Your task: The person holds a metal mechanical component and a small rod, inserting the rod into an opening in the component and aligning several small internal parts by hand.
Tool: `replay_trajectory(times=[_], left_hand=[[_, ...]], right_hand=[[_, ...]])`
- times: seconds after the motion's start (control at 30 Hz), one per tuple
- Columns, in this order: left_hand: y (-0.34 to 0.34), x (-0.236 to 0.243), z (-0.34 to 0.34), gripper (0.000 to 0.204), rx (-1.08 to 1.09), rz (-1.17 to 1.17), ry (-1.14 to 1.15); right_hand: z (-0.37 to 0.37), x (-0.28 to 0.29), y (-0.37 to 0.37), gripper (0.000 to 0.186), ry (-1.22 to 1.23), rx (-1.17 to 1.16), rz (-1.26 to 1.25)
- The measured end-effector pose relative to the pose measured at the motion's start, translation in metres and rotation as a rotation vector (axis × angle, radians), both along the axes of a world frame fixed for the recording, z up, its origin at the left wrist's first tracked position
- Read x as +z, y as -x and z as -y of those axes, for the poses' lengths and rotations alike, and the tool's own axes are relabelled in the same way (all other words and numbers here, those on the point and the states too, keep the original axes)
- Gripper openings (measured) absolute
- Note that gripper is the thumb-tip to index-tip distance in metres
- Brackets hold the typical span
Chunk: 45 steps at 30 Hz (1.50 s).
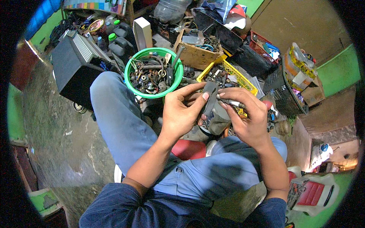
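Observation:
My left hand (178,114) pinches a flat, dark grey oblong piece (210,98) between thumb and fingers, in front of my chest. Close beside it, my right hand (250,117) is closed round a small, slim dark-and-silver part (232,102); its kind is not clear. The right fingertips come near the oblong piece, and I cannot tell whether they touch it. Just beyond the hands stands a green basin (131,81) full of mixed metal parts. A yellow plastic basket (243,78) with more small parts sits behind my right hand.
A dark box-shaped case (72,72) stands at the left. Behind the basin are a cardboard box (197,57) of cables and several dark bottles with green caps (113,37). A black mesh basket (283,89) stands at the right. My bent knees flank the work area.

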<state>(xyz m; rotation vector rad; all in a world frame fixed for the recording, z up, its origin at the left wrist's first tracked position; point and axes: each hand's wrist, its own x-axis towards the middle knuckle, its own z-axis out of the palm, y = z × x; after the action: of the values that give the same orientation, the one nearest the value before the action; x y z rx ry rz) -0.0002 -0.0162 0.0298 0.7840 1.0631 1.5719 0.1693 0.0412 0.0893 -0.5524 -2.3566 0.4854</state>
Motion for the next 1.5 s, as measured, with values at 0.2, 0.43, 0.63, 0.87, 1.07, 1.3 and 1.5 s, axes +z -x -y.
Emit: replay_trajectory(times=[0.2,0.43,0.63,0.87,1.07,1.3,1.5], left_hand=[[-0.0013,-0.0038,-0.0014,0.033,0.036,-0.037,-0.013],[-0.0018,-0.0034,-0.0004,0.033,0.031,0.012,0.001],[-0.0032,-0.0049,0.0002,0.033,0.047,-0.003,0.004],[-0.0023,-0.0061,0.0,0.033,0.027,-0.023,-0.017],[-0.0028,-0.0025,0.0016,0.034,0.03,-0.039,0.006],[-0.0046,-0.0029,0.0005,0.032,0.034,-0.029,0.011],[-0.004,-0.001,0.002,0.032,0.036,-0.036,0.02]], right_hand=[[0.0023,-0.0004,0.0004,0.027,0.019,-0.002,-0.008],[0.0054,-0.0028,0.0033,0.025,0.027,-0.004,-0.006],[0.0059,-0.0013,0.0023,0.024,0.024,-0.011,0.011],[0.0066,-0.0034,0.0012,0.026,0.041,0.014,0.021],[0.0064,-0.0037,0.0008,0.026,0.012,0.006,0.014],[0.0057,-0.0002,0.0,0.025,0.029,0.002,0.025],[0.0052,-0.0052,0.0012,0.025,0.009,-0.022,-0.013]])
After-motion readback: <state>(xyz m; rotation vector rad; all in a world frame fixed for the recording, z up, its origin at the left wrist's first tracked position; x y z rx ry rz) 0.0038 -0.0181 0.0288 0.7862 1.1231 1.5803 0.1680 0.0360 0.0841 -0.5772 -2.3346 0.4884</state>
